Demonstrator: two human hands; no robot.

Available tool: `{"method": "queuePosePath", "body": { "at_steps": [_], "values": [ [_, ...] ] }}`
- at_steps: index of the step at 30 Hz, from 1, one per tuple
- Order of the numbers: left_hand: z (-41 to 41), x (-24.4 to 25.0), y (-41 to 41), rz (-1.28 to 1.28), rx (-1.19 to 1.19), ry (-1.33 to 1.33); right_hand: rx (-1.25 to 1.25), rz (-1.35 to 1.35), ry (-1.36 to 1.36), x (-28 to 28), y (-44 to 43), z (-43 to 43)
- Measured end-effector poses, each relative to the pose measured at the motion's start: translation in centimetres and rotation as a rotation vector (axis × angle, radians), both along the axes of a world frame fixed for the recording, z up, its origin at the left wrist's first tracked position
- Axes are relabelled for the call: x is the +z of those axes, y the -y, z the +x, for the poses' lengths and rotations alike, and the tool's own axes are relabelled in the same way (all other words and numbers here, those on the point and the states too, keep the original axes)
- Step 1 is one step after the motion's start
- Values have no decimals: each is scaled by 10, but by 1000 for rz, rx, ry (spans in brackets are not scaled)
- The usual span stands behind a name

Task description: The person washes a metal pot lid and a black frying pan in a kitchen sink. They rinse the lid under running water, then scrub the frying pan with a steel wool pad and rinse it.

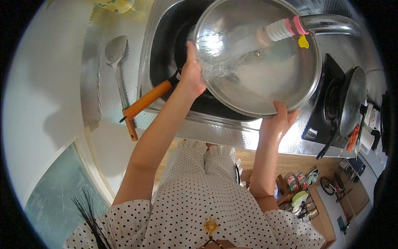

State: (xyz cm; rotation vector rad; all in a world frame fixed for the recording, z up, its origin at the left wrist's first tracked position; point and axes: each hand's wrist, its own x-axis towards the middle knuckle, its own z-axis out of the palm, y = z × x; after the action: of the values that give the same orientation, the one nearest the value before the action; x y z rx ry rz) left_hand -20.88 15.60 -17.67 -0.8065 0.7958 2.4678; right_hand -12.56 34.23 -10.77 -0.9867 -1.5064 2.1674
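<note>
A large round metal pan lid (270, 77) is held tilted over the kitchen sink (224, 116) in both hands. My left hand (194, 73) grips its left rim, thumb up along the edge. My right hand (281, 118) holds the near rim at the lower right, thumb on top. Water runs from the faucet (326, 24), through a white ribbed nozzle (275, 31) with pink rings, onto the lid and splashes at its left side. Below the lid, a pan with an orange-brown wooden handle (149, 99) lies in the sink, mostly hidden.
Left of the sink a metal spatula (116, 51) lies on the metal countertop (217, 132), its wooden grip under the pan handle. At the right, a frying pan (353, 101) stands on a black cooktop (326, 74). A yellow patterned item (119, 4) is at the top left.
</note>
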Motion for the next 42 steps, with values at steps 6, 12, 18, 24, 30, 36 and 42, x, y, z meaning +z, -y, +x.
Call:
{"method": "queuePosePath", "body": {
  "at_steps": [6,12,18,24,30,36,42],
  "values": [
    [23,8,11,-99,-57,-77,-41,-226,-19,-19,25,-34],
    [39,22,35,-226,-186,-201,69,-546,4,-71,66,-60],
    [57,38,66,-621,-274,-257,212,-530,36,-106,104,-76],
    [67,69,94,-665,-380,-168,420,3,16,-123,70,-116],
    [64,113,95,-602,-234,21,762,-186,159,-82,60,-130],
    [73,142,102,-747,-263,62,716,-487,78,-104,59,-118],
    [89,147,120,-922,-254,93,299,-1117,-56,-100,55,-106]
  ]
}}
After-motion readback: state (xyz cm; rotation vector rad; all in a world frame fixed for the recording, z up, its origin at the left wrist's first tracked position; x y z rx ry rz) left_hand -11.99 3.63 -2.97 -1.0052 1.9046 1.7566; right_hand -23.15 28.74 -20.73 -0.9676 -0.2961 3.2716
